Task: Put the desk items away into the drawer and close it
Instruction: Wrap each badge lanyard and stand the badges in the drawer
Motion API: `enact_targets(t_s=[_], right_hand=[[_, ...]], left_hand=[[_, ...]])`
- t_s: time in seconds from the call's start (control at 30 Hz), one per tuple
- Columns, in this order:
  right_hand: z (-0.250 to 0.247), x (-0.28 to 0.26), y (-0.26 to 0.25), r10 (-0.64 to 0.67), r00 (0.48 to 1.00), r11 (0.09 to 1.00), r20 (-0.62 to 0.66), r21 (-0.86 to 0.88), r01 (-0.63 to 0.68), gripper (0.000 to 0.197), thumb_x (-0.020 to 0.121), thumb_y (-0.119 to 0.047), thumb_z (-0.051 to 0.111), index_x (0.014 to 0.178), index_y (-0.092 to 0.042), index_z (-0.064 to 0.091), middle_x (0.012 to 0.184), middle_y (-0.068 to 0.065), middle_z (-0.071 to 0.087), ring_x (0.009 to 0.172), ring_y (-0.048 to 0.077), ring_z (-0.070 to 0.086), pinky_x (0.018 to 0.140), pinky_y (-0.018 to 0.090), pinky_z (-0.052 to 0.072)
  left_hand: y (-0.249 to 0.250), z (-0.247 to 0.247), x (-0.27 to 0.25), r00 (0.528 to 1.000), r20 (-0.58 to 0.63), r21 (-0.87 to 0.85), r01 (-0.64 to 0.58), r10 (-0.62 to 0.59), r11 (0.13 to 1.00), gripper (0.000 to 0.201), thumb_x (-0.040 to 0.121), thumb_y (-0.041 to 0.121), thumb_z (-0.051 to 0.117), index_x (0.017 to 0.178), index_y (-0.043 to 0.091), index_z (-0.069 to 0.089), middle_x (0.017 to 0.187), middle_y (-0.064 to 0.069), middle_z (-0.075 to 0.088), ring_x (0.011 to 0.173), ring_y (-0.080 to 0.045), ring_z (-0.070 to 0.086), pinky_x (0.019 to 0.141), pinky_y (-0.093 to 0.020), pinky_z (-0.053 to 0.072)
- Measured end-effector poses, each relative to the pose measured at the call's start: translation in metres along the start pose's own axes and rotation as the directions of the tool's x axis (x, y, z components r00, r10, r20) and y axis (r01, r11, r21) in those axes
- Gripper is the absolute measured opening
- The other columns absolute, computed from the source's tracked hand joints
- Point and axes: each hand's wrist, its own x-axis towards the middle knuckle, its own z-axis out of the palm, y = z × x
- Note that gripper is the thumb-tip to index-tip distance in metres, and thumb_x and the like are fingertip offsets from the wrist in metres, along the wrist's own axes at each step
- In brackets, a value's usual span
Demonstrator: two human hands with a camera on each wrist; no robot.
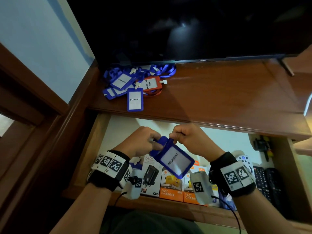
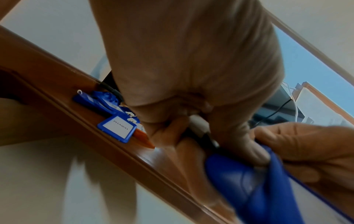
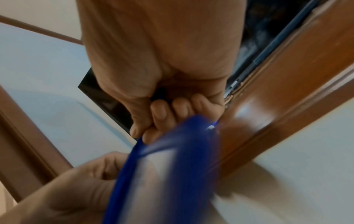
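Note:
Over the open drawer (image 1: 101,132) both hands hold one blue badge holder (image 1: 173,160) marked PELAWAT, tilted, with its blue lanyard (image 1: 164,140) bunched at its top. My left hand (image 1: 145,141) pinches the white clip and strap end (image 2: 199,122). My right hand (image 1: 185,135) grips the lanyard (image 3: 172,131) in curled fingers. The holder (image 2: 249,181) looks blurred in both wrist views. On the desk top (image 1: 219,92) lies a pile of blue badge holders (image 1: 121,81), one red holder (image 1: 150,83) and a single blue one (image 1: 135,99) near the front edge.
The drawer holds charger boxes (image 1: 170,184), a white remote (image 1: 244,160) and black remotes (image 1: 268,181) at the right. A dark TV screen (image 1: 185,27) stands at the back of the desk. A wooden door frame (image 1: 33,85) is at the left.

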Motion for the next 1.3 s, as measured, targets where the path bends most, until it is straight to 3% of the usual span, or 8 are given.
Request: enact_targets(t_s=[0.13,0.3,0.43,0.53,0.7,0.87,1.07,1.3], right_hand=[[0.010,-0.003,0.012,0.027,0.998,0.997,0.053,0.071,-0.030,0.025,0.091,-0.014,0.061,0.066,-0.014,0.064,0.054,-0.013,0.055,0.054,0.003,0.046,0.055,0.013,0.033],[0.018,-0.018,0.018,0.081,0.996,0.863,0.042,0.497,-0.091,0.028,0.091,-0.010,0.058,0.063,-0.013,0.054,0.059,0.003,0.048,0.053,0.012,0.043,0.051,0.020,0.036],[0.018,-0.023,0.006,0.094,0.995,0.598,0.032,0.797,-0.082,0.010,0.068,-0.017,0.074,0.060,-0.017,0.069,0.054,-0.003,0.059,0.045,0.006,0.056,0.042,0.015,0.043],[0.029,-0.012,0.004,0.251,0.966,0.349,0.056,0.926,-0.144,0.034,0.086,-0.003,0.056,0.056,-0.014,0.068,0.057,0.002,0.061,0.042,0.004,0.060,0.043,0.015,0.048],[0.042,0.009,-0.003,0.384,0.923,0.394,-0.027,0.909,-0.138,0.017,0.083,0.006,0.060,0.077,-0.006,0.051,0.060,0.011,0.055,0.052,0.019,0.056,0.044,0.023,0.047],[0.052,0.015,-0.021,0.292,0.955,0.286,0.049,0.949,-0.136,0.028,0.098,-0.008,0.041,0.072,-0.010,0.049,0.046,-0.002,0.049,0.036,0.008,0.038,0.039,0.017,0.033],[0.078,0.026,-0.018,0.213,0.960,0.229,0.179,0.947,-0.227,0.025,0.096,-0.010,0.037,0.076,-0.010,0.052,0.050,0.005,0.041,0.041,0.012,0.033,0.042,0.020,0.030],[0.086,0.059,0.005,0.389,0.903,0.472,0.183,0.802,-0.366,0.033,0.088,-0.009,0.043,0.063,-0.014,0.064,0.052,0.005,0.043,0.047,0.018,0.032,0.044,0.023,0.026]], left_hand=[[-0.005,0.003,-0.003,0.997,0.074,-0.106,0.011,-0.003,0.994,0.008,0.081,0.009,0.070,0.086,0.014,0.073,0.092,-0.006,0.070,0.092,-0.019,0.063,0.087,-0.037,0.050],[-0.009,0.006,-0.004,0.997,-0.022,-0.392,-0.079,0.077,0.917,0.013,0.084,-0.003,0.064,0.091,0.005,0.072,0.093,-0.012,0.071,0.092,-0.023,0.066,0.087,-0.032,0.051],[-0.003,0.015,0.000,0.983,-0.170,-0.566,-0.158,0.073,0.809,0.027,0.086,-0.008,0.058,0.088,0.017,0.069,0.085,0.004,0.071,0.083,-0.007,0.065,0.076,-0.018,0.051],[-0.002,0.015,0.004,0.963,-0.264,-0.687,-0.227,0.053,0.690,0.030,0.087,-0.011,0.052,0.092,0.015,0.067,0.083,0.008,0.072,0.083,-0.008,0.065,0.075,-0.019,0.052],[-0.006,0.012,0.006,0.920,-0.371,-0.765,-0.378,0.124,0.521,0.025,0.083,0.006,0.051,0.103,-0.005,0.061,0.109,-0.018,0.053,0.101,-0.026,0.055,0.086,-0.028,0.049],[-0.016,0.012,0.005,0.908,-0.402,-0.820,-0.416,0.122,0.395,0.026,0.083,0.005,0.052,0.095,0.011,0.074,0.110,-0.017,0.059,0.102,-0.021,0.061,0.085,-0.028,0.050],[-0.043,-0.001,-0.005,0.919,-0.392,-0.821,-0.324,-0.051,0.471,0.020,0.084,0.003,0.057,0.097,0.008,0.072,0.096,-0.004,0.073,0.096,-0.018,0.066,0.082,-0.026,0.053],[-0.114,-0.047,-0.025,0.885,-0.340,-0.693,-0.007,-0.318,0.721,0.021,0.080,-0.012,0.062,0.076,0.007,0.070,0.071,-0.002,0.069,0.077,-0.018,0.062,0.077,-0.030,0.052]])
